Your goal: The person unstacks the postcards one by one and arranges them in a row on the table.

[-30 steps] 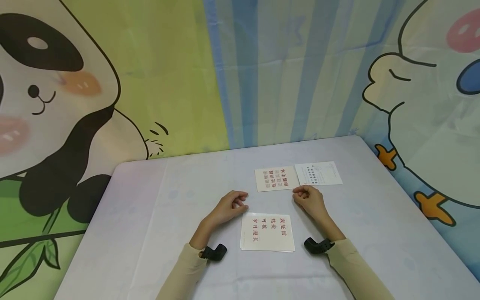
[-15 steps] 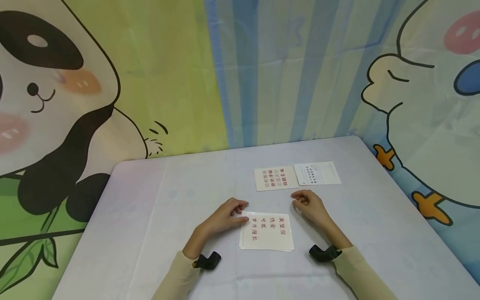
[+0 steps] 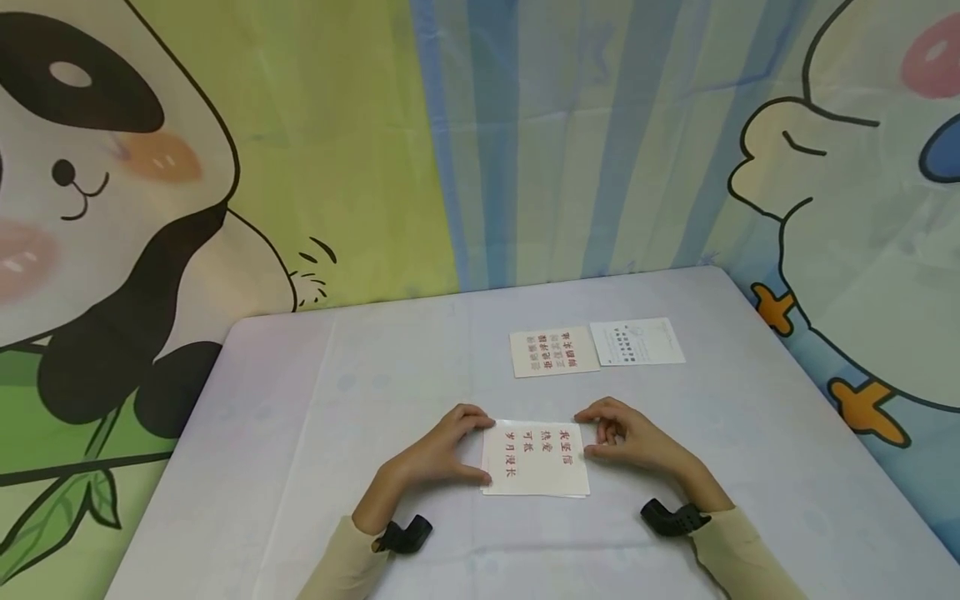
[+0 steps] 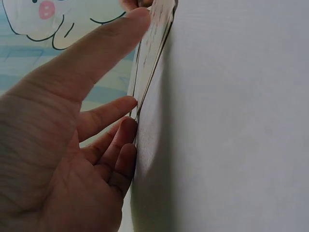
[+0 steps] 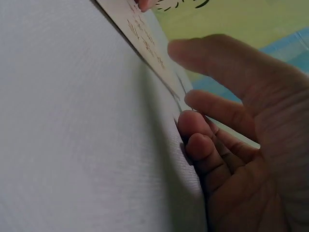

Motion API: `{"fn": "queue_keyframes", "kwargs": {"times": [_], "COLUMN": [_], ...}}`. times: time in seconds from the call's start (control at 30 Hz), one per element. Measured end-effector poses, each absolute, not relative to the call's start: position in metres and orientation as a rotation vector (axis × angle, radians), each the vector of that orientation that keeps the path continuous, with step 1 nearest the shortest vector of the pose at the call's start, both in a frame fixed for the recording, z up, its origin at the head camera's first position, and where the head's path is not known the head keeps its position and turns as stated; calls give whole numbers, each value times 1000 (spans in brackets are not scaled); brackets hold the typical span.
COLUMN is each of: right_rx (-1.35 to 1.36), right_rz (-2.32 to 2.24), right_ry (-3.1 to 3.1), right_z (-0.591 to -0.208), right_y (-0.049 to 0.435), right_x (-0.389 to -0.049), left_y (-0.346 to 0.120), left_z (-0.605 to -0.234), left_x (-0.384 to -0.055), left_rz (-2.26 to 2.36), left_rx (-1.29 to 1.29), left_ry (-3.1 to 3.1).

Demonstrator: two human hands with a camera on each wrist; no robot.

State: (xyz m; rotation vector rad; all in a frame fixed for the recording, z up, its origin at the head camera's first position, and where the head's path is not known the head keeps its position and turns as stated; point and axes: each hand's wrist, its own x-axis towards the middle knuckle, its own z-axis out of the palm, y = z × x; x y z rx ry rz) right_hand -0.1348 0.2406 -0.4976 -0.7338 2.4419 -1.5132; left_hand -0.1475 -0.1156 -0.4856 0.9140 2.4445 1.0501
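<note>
Pale tabletop (image 3: 375, 358) beneath. Left grip (image 3: 438, 450) unclenched, touching the left edge of the red-lettered card stack (image 3: 546, 481); right grip (image 3: 630, 437) likewise loose at its right edge. Stack lies between them, cream card (image 3: 531, 367) and white card (image 3: 658, 343) beyond.

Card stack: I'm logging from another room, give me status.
Left hand at left edge of card stack, right hand at right edge. Printed face up on table, edges slightly uneven. Two farther cards clear of both hands.
</note>
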Motion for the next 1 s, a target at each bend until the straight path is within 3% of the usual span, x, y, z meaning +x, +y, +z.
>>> {"fn": "queue_keyframes", "kwargs": {"times": [0.4, 1.0], "right_rx": [-931, -832], "right_rz": [-1330, -1434], "right_ry": [2411, 2439], "right_z": [-496, -499], "right_y": [246, 245], "right_x": [-135, -134], "left_y": [-121, -118], "left_z": [-492, -493], "left_x": [-145, -148], "left_rz": [1076, 1098], "left_rx": [985, 1011], "left_ry": [2436, 2466]}}
